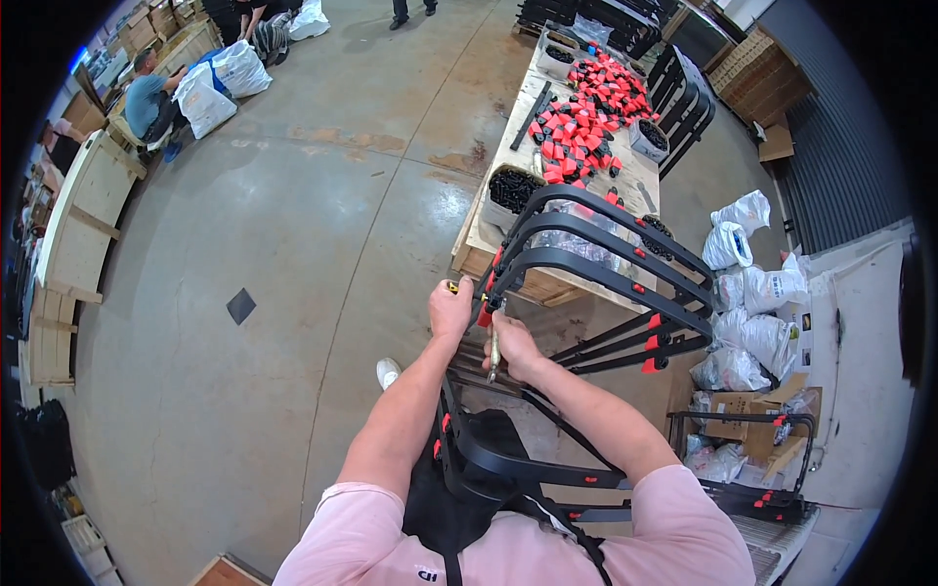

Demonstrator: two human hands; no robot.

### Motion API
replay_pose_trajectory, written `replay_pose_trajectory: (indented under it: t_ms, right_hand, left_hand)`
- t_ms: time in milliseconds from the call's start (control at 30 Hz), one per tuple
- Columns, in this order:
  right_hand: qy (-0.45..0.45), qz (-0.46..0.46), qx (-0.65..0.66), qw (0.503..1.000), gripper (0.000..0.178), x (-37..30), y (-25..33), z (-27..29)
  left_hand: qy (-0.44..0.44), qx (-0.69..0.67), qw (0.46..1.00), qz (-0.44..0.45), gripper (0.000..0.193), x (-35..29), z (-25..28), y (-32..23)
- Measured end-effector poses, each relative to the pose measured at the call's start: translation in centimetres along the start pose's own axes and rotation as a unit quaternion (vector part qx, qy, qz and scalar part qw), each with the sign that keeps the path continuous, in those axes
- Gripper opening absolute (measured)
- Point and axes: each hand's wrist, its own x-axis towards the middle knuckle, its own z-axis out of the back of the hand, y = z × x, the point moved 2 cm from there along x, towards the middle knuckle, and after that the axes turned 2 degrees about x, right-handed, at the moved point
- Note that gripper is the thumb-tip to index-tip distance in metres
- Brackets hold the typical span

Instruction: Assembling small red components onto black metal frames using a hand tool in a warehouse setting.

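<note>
Several black U-shaped tube frames (576, 256) with red fittings stand side by side in front of me. My left hand (451, 313) is closed at the left end of these frames, around a small yellow-and-black tool handle (452, 287); most of that tool is hidden. Just to its right, my right hand (513, 347) grips a metal hand tool (494, 354) shaped like a ratchet wrench. Its upper end meets the frame beside a red fitting (485, 313). Another black frame (528, 467) with red clips lies close against my body.
Ahead, a wooden table (504, 161) bears a heap of red-and-black plastic parts (576, 132) and bins of black parts (513, 188). White sacks (767, 293) and cartons line the right wall. People and a wooden bench (73, 234) are at the left; a dark square (240, 307) lies on the floor.
</note>
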Motion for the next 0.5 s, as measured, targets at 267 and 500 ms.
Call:
replay_pose_trajectory:
  t_ms: [267,500]
  right_hand:
    - [0.083,-0.090,0.074,0.990,0.041,-0.1,2.7,1.3]
    - [0.010,0.088,-0.169,0.982,0.045,1.6,-1.2,1.5]
  left_hand:
    - [-0.003,-0.032,0.999,-0.026,0.045,0.2,0.0,0.2]
    - [-0.014,-0.017,0.999,-0.044,0.047,0.3,-0.1,0.2]
